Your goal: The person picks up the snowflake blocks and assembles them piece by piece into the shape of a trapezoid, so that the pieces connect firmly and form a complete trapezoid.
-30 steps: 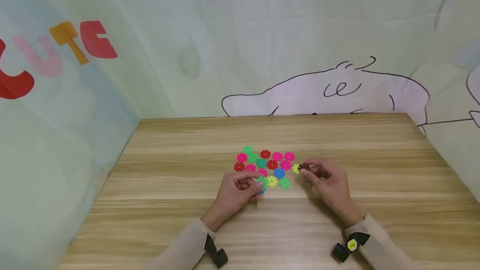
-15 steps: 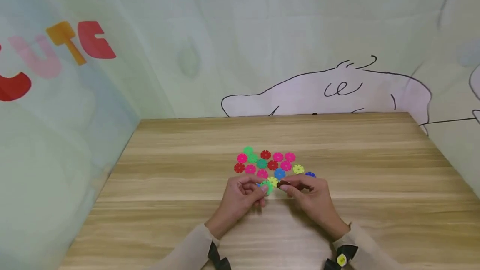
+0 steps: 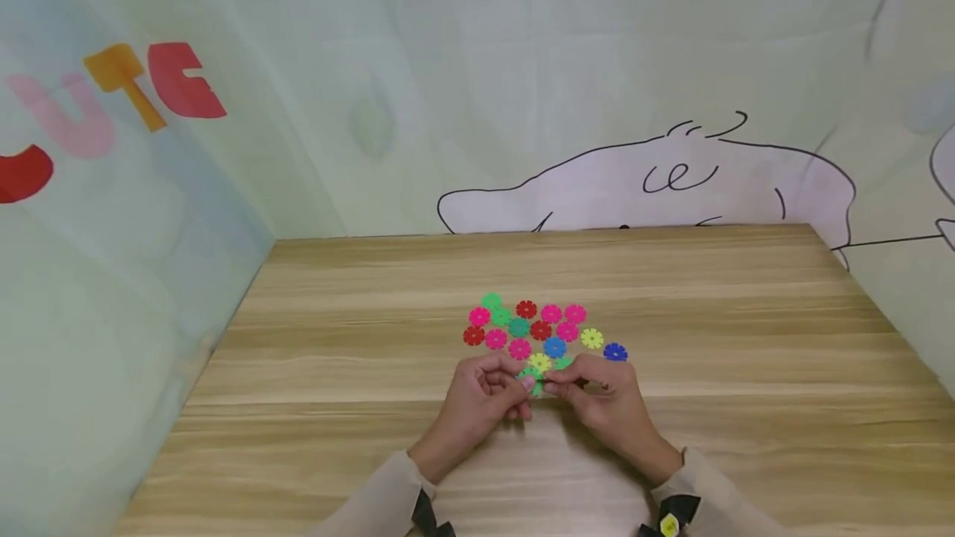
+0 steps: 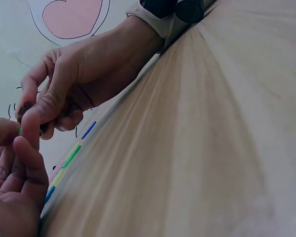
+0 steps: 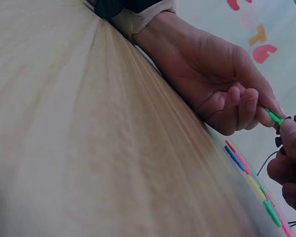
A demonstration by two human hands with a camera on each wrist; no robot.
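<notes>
Wall lettering point(image 3: 134, 96) reading "CUTE", left fingers point(image 3: 511, 394) pinching green disc point(image 5: 272, 116), right fingers point(image 3: 593, 366) pinching dark brown disc point(image 5: 279, 142)

Discs point(image 3: 540, 330) on table point(image 3: 321, 338), beyond fingers point(image 3: 498, 362)

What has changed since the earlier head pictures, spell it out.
The right hand moved left and down in the head view, bringing its brown disc up to the green disc in the left hand, uncovering the dark blue disc. The left hand shifted slightly right and down. Both hands keep their discs; the loose discs stayed put.
</notes>
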